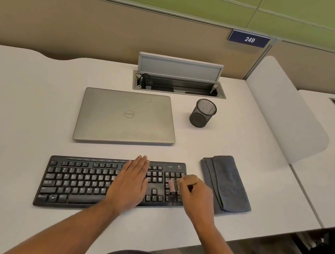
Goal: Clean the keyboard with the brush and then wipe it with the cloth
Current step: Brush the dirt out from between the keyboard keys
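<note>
Lying across the near part of the white desk, the black keyboard runs its long axis left to right, its left end tipped slightly toward the person and its number pad at the right. The left hand rests flat on the middle of the keys, fingers straight and together, pointing away. The right hand is curled around a small brush, pinching it over the number pad; the brush is blurred, showing only a pinkish tip pointing down and left onto the keys. Just right of the keyboard lies a folded grey cloth, its long axis running away from the person, its near left edge close to the right hand. Behind the keyboard sits a closed silver laptop, with a black mesh pen cup to its right. An open cable tray is set into the desk's far edge, below a beige and green partition carrying a blue sign numbered 249.
</note>
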